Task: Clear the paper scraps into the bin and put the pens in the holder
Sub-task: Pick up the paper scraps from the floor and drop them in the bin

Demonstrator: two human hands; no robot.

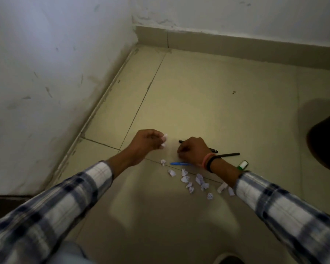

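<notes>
Nearby, blue pen (180, 163), paper scraps (187, 179), black pens (229, 154)

Left hand (145, 142): I see it closed on paper bits (164, 139).
Right hand (193, 149): curled over black pen (212, 149).
Floor (208, 103): scraps (191, 182), blue pen (179, 163).
</notes>
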